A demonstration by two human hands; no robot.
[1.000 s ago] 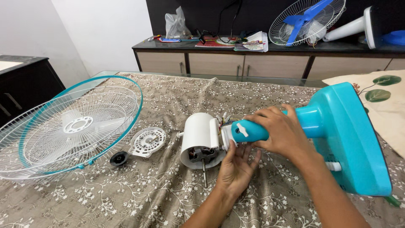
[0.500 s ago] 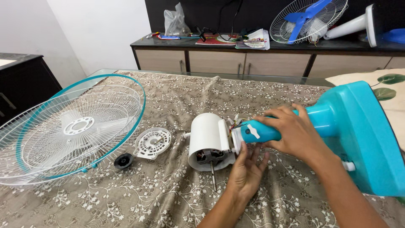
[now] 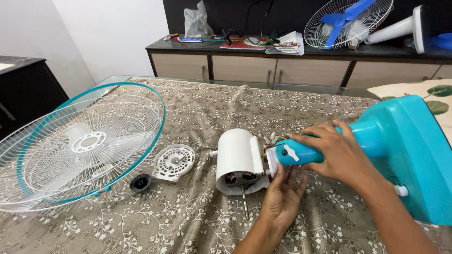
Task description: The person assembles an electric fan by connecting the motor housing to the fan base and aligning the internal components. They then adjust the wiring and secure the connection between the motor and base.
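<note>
Head view | teal fan neck (image 3: 301,154) gripped by right hand (image 3: 336,153) | left hand (image 3: 281,195) fingers spread loose under white motor housing (image 3: 238,160), nothing grasped

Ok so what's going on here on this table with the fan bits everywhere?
A person is working on a taken-apart turquoise plastic table fan lying on its side on a floral brown cloth. The right hand grips the fan's neck, while the left hand reaches up from below to where the neck meets the white cylindrical motor housing. The white wire fan guards with a turquoise rim, a small white round grille and a black knob lie to the left.
</note>
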